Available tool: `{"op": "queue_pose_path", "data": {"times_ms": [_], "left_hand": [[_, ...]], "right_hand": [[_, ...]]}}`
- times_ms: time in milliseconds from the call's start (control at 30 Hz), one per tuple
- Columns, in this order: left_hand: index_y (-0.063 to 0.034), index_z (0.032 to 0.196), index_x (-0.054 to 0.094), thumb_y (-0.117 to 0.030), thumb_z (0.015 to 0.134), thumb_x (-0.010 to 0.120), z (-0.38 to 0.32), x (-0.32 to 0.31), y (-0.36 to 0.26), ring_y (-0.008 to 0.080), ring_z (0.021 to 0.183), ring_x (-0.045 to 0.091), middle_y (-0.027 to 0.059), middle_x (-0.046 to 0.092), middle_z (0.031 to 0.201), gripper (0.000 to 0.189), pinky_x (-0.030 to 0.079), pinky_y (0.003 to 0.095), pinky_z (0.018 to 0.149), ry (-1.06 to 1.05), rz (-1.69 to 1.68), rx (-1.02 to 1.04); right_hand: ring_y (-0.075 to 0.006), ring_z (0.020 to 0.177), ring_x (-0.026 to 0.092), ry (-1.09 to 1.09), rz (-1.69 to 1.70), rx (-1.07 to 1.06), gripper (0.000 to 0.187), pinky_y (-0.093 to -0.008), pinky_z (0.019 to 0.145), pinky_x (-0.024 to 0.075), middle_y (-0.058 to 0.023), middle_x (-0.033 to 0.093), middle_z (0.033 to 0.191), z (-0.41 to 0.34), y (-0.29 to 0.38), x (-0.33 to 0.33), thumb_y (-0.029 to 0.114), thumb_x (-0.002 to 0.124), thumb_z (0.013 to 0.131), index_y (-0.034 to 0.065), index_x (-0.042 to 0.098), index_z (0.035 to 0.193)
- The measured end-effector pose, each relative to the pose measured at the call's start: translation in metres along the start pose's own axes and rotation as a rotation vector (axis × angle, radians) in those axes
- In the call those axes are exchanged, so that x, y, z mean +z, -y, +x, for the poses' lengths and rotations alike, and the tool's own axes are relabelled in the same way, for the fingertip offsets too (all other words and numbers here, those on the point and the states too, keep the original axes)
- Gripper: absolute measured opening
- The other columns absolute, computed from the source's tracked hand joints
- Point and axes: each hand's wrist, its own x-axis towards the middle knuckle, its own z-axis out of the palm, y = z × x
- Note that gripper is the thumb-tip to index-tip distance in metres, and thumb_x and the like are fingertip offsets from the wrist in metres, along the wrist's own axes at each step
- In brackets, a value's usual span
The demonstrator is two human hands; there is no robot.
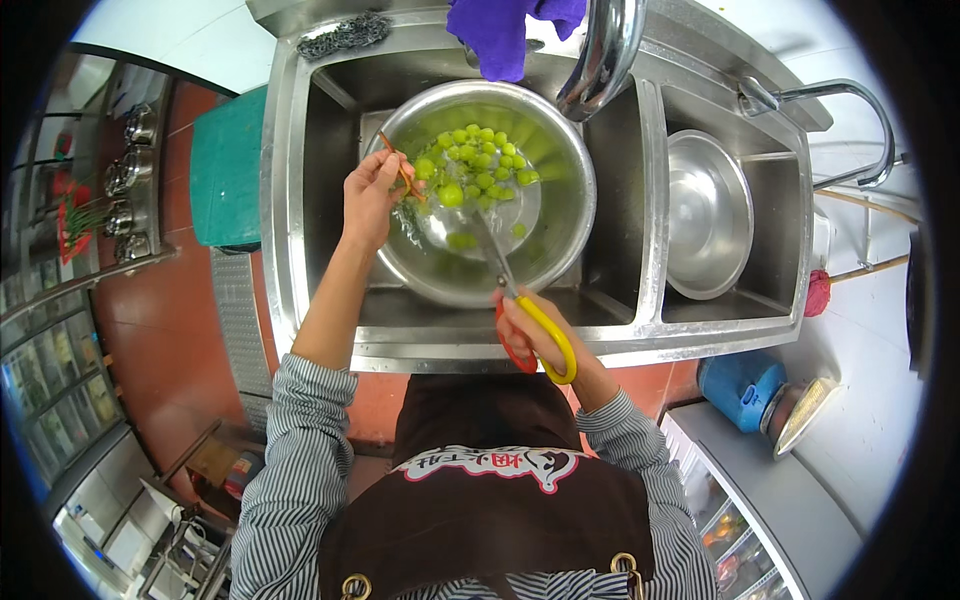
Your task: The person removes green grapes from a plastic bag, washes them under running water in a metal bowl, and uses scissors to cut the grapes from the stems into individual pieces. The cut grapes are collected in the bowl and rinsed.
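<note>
My left hand pinches a brown grape stem over the left side of a round stainless steel basin. A green grape lies close to the lower end of that stem; whether it is still attached, I cannot tell. In my right hand are scissors with one yellow and one red handle loop. Their blades point up and left into the basin, tips near the grapes. Loose green grapes are gathered in water in the basin's upper middle.
The basin stands in the left bowl of a steel sink. An arched faucet and a purple cloth are at its far edge, near a steel-wool scrubber. Another metal basin sits in the right bowl. A green bin stands left.
</note>
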Motion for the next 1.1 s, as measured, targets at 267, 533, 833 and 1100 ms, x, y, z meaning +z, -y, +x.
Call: {"op": "queue_pose_path", "data": {"times_ms": [267,533,833,1100], "left_hand": [[0.0012,0.096,0.057,-0.014,0.092,0.05,-0.027,0.027,-0.011,0.0088,0.076,0.055,0.0023,0.059,0.08,0.017,0.043,0.0231,0.074,-0.13,0.31,0.176],[0.0029,0.097,0.057,-0.013,0.09,0.053,-0.036,0.052,-0.003,0.0077,0.07,0.054,0.0035,0.06,0.077,0.018,0.044,0.0214,0.065,-0.248,0.346,0.22],[0.0011,0.095,0.055,-0.015,0.091,0.051,-0.038,0.068,0.018,0.0094,0.072,0.056,0.0043,0.059,0.08,0.017,0.046,0.0231,0.067,-0.289,0.327,0.273],[0.0007,0.095,0.055,-0.015,0.091,0.052,-0.04,0.076,0.026,0.0097,0.073,0.056,0.0047,0.06,0.082,0.017,0.046,0.0231,0.068,-0.294,0.328,0.286]], "right_hand": [[-0.0099,0.06,0.042,-0.097,-0.465,0.01,0.035,-0.0242,0.055,0.0356,-0.0008,0.047,0.066,0.013,0.001,0.002,0.036,0.049,0.091,0.0024,0.05,0.099],[-0.0026,0.042,0.025,0.03,0.238,0.177,0.023,-0.0174,0.037,0.0193,0.0043,0.035,0.057,0.019,0.003,0.0,0.033,0.045,0.093,0.0109,0.047,0.096],[-0.0045,0.04,0.026,0.086,0.468,0.32,0.022,-0.0179,0.035,0.0193,0.0033,0.035,0.055,0.029,0.011,-0.007,0.035,0.044,0.093,0.014,0.047,0.097],[-0.0049,0.038,0.026,0.092,0.547,0.314,0.022,-0.0192,0.033,0.0188,0.0042,0.036,0.055,0.028,0.01,-0.005,0.036,0.045,0.092,0.0143,0.048,0.094]]}}
